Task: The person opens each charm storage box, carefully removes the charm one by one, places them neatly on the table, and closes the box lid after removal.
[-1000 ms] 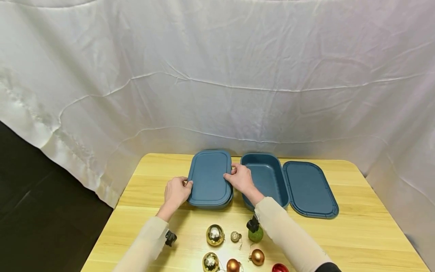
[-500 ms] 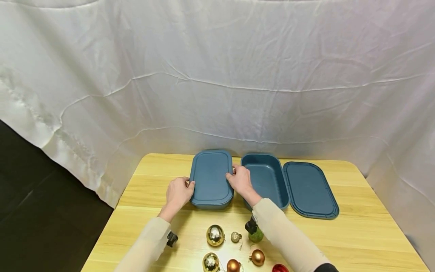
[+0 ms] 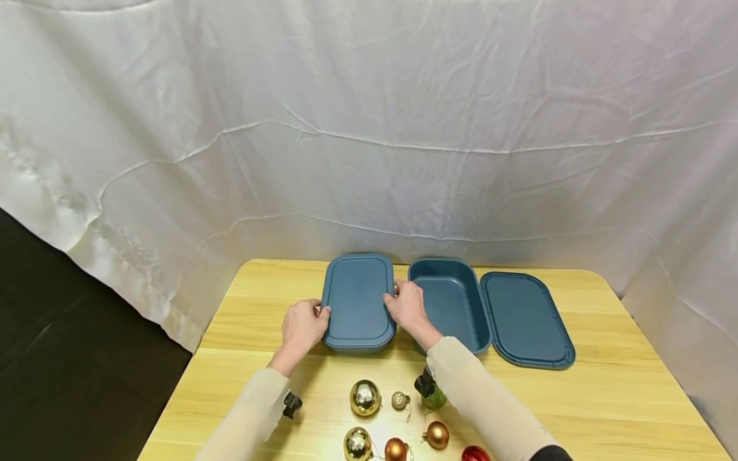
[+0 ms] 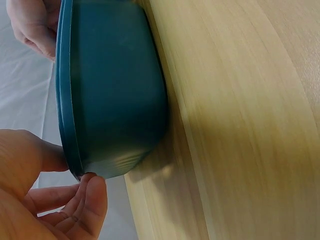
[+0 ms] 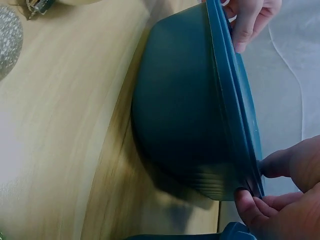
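Observation:
A blue rectangular lid (image 3: 359, 298) lies over the left plastic food container (image 4: 117, 75), its rim lined up with the container's edge. My left hand (image 3: 302, 325) pinches the lid's left edge, thumb on top and fingers curled under the rim, as the left wrist view shows. On the opposite side, my right hand (image 3: 406, 304) holds the lid's right edge the same way. In the right wrist view a thin line runs between lid (image 5: 237, 100) and container (image 5: 175, 95); whether the lid is fully seated, I cannot tell.
An uncovered blue container (image 3: 450, 307) stands right of the covered one, with a second lid (image 3: 527, 320) flat beside it. Several Christmas baubles lie at the front: gold (image 3: 365, 397), glittery (image 3: 400, 400), green (image 3: 434, 398), copper (image 3: 436, 435) and red (image 3: 475, 454). A white curtain (image 3: 369, 160) hangs behind.
The lid has shifted slightly to the right and now lines up with the container below. Both hands moved right along with it, keeping hold of its edges.

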A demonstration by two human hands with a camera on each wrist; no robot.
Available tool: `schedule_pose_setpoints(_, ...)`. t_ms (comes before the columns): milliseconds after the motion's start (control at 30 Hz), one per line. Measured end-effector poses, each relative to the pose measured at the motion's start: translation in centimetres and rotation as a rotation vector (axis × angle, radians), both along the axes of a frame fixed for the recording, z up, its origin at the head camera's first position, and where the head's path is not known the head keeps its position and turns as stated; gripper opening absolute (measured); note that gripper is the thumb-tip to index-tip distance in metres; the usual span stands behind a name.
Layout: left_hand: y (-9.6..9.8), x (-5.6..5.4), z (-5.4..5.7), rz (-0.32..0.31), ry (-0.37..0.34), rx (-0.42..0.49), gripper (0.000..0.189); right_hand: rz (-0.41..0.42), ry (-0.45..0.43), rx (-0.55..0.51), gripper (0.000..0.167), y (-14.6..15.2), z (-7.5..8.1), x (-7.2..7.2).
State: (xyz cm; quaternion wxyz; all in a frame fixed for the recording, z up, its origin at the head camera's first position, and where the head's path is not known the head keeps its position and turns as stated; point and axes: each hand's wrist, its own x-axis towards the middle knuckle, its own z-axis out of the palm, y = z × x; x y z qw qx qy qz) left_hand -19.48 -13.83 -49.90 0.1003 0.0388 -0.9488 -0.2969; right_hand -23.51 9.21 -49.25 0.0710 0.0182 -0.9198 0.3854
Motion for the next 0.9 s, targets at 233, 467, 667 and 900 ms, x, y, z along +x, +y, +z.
schedule_pose_setpoints(233,0.06,-0.03,0.02,0.004,0.001,0.008,0.03,0.016,-0.004,0.044,0.036,-0.03,0.15,-0.08)
schedule_pose_setpoints(467,0.23,0.07,0.03,0.009,0.003,0.006,0.031,0.054,-0.033,0.094,0.012,0.25,0.4,-0.25)
schedule_pose_setpoints(667,0.41,0.04,-0.08,-0.009,0.003,0.01,0.032,0.066,-0.068,0.105,0.023,0.4,0.79,-0.18)
schedule_pose_setpoints(900,0.3,0.04,-0.09,-0.021,0.013,0.02,0.032,0.064,-0.105,0.102,0.036,0.31,0.98,-0.04)
